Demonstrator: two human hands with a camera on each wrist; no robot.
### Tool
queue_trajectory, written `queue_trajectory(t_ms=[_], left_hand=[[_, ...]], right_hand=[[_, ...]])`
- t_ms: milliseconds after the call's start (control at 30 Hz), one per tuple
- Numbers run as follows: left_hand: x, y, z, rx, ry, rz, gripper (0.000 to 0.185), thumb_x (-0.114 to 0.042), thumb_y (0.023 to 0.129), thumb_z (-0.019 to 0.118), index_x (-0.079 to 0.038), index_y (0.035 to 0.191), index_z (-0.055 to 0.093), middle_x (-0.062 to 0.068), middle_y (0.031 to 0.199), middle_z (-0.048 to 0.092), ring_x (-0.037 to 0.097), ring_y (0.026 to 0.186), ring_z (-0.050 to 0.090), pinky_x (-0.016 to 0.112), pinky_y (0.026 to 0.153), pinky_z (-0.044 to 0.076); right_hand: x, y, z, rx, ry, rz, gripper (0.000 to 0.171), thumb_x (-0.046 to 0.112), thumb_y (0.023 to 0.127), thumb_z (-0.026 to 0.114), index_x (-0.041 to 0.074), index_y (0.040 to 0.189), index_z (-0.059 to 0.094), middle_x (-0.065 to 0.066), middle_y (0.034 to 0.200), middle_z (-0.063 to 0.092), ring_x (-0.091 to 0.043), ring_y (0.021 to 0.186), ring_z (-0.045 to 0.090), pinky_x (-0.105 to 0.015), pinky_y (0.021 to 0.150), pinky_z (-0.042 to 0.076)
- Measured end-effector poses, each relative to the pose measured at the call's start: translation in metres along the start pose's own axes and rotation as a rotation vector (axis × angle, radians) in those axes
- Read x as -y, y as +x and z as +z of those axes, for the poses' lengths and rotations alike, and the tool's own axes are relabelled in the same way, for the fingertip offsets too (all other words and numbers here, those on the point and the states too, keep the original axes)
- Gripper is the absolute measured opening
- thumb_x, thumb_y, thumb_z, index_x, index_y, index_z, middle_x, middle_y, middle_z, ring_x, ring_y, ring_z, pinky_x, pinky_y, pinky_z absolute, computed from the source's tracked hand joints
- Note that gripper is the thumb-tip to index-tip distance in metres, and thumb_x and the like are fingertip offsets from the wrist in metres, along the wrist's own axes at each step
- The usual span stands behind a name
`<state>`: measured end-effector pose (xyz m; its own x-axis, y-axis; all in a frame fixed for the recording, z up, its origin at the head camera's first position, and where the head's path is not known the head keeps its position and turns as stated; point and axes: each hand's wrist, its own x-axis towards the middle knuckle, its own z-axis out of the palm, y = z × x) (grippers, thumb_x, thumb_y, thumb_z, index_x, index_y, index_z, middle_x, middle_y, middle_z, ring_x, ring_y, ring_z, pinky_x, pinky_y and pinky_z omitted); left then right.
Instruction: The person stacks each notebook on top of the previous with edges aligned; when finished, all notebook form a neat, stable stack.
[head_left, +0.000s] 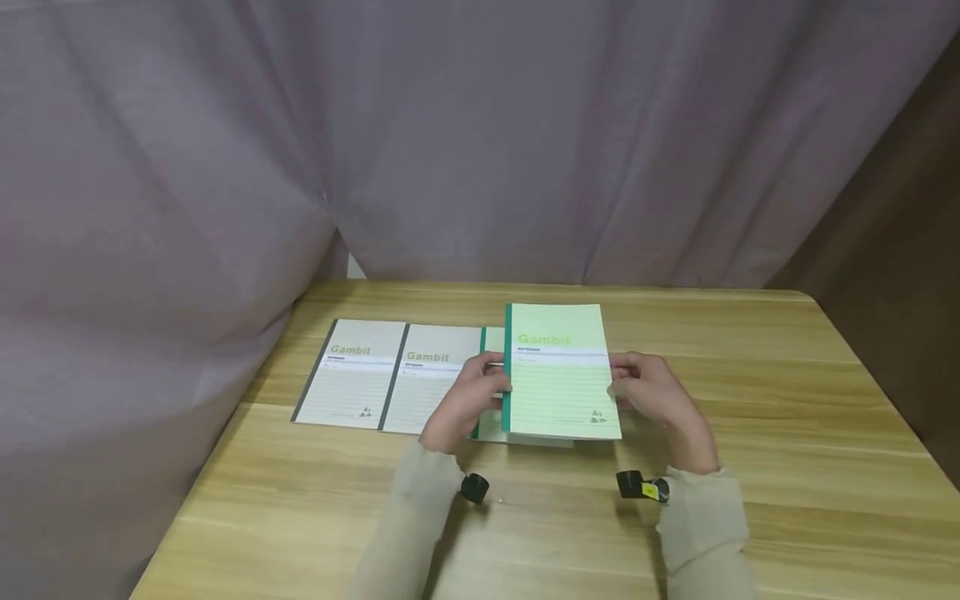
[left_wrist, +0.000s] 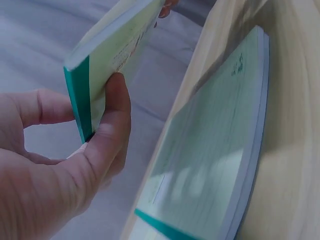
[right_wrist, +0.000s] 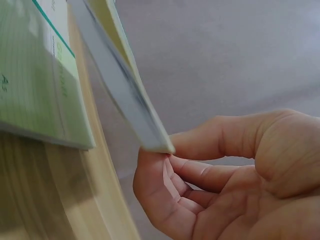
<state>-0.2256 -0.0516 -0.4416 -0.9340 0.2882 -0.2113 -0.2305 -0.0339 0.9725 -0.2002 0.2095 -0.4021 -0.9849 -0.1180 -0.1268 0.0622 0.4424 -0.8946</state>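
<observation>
A pale green notebook (head_left: pixel 564 392) with a green spine is held up off the table by both hands. My left hand (head_left: pixel 471 398) pinches its spine edge; in the left wrist view, thumb and fingers close on the green spine (left_wrist: pixel 79 100). My right hand (head_left: pixel 660 396) pinches the opposite edge, and the right wrist view shows the page edges (right_wrist: pixel 125 90) between thumb and fingers. Beneath it lies a second green-spined notebook (left_wrist: pixel 205 145), mostly hidden from the head view by the raised one.
Two grey-white notebooks with dark spines, one at far left (head_left: pixel 352 375) and one beside it (head_left: pixel 420 400), lie in a row with the lower green one on the wooden table (head_left: pixel 787 467). A grey-purple curtain (head_left: pixel 480 150) hangs behind the table and along its left.
</observation>
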Motion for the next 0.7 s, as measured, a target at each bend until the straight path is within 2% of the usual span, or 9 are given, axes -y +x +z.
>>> queue_trajectory(t_ms=[200, 400, 700], left_hand=[[0.004, -0.002, -0.015, -0.017, 0.019, 0.01, 0.058, 0.006, 0.083, 0.05, 0.01, 0.14, 0.043, 0.015, 0.109, 0.054, 0.02, 0.083, 0.056, 0.027, 0.066, 0.054], [0.007, -0.005, -0.03, -0.029, 0.062, 0.004, 0.057, 0.004, 0.086, 0.052, 0.01, 0.142, 0.044, 0.015, 0.112, 0.052, 0.021, 0.091, 0.053, 0.028, 0.072, 0.053], [0.017, 0.0, -0.04, -0.012, 0.125, 0.031, 0.05, 0.006, 0.089, 0.054, 0.009, 0.139, 0.05, 0.019, 0.117, 0.058, 0.022, 0.096, 0.059, 0.03, 0.076, 0.056]], right_hand=[[0.003, 0.004, 0.012, 0.019, 0.011, -0.031, 0.052, -0.009, 0.082, 0.055, -0.024, 0.132, 0.047, -0.025, 0.107, 0.061, -0.022, 0.088, 0.059, -0.036, 0.072, 0.059], [0.003, 0.008, 0.027, 0.043, 0.045, -0.031, 0.049, -0.011, 0.084, 0.053, -0.023, 0.132, 0.048, -0.023, 0.103, 0.06, -0.023, 0.087, 0.058, -0.038, 0.072, 0.058], [-0.005, 0.015, 0.038, 0.021, 0.046, -0.006, 0.047, -0.013, 0.083, 0.055, -0.024, 0.128, 0.049, -0.023, 0.102, 0.059, -0.023, 0.086, 0.059, -0.037, 0.073, 0.059]])
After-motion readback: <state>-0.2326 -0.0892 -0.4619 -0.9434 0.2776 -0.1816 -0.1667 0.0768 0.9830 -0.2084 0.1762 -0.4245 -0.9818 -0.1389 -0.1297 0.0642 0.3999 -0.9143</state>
